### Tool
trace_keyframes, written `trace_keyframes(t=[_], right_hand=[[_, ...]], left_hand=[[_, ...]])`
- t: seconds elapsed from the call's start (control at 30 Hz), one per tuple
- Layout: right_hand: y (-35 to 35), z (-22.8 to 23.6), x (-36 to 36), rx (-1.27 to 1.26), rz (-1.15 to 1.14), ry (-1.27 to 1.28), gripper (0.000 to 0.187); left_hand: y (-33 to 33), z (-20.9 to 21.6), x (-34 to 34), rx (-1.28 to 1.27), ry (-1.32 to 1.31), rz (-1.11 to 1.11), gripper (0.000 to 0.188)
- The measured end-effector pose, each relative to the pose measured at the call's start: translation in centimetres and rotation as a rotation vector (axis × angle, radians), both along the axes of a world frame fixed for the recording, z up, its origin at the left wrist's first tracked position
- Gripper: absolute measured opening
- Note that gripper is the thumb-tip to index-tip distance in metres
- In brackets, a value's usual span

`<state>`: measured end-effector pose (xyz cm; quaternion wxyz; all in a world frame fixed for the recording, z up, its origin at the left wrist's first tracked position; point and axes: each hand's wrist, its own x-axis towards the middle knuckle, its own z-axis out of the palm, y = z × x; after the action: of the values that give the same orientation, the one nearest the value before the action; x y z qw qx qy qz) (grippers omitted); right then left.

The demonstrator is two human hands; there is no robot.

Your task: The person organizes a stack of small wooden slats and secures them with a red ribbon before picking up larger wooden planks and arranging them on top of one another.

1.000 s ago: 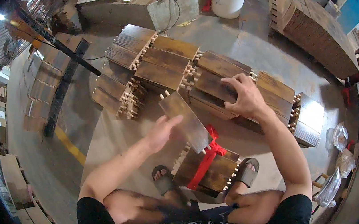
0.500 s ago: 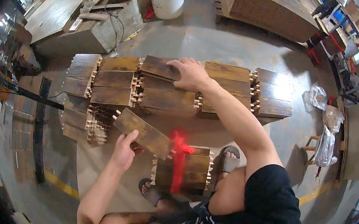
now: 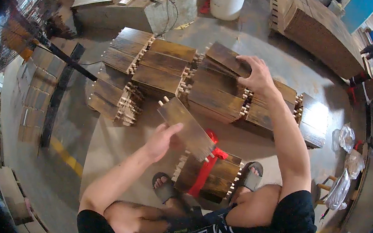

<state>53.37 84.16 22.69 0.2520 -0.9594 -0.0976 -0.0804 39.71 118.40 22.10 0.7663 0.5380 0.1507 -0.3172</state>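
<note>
My left hand grips one side of a brown wooden board with dowel pins at both ends, thumb on top. The board is tilted in the air, one end over a bundle of similar boards tied with red ribbon. Farther off, my right hand is closed on the right end of a dark doweled board on top of the middle stack. That board lies at a slight angle to those beneath; the fingertips are partly hidden.
More doweled stacks flank the middle one, on the left and right. The bundle stands between my sandaled feet. A white bucket and a large pile of panels stand beyond. A stool with plastic wrap is at the right.
The view has turned, so the scene sits farther right and higher. Both hands keep hold of their boards; the one in my left hand is tilted more steeply in the picture.
</note>
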Motion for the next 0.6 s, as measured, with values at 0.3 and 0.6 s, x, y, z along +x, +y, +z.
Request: trace_keyframes(t=[0.3, 0.6], right_hand=[[1.0, -2.1, 2.0, 0.014, 0.083, 0.127, 0.066], [0.6, -1.1, 2.3, 0.067, 0.097, 0.084, 0.062]], left_hand=[[-0.3, -0.2, 0.1, -0.027, 0.023, -0.078, 0.026], [-5.7, -2.2, 4.6, -0.179, -0.044, -0.035, 0.035]])
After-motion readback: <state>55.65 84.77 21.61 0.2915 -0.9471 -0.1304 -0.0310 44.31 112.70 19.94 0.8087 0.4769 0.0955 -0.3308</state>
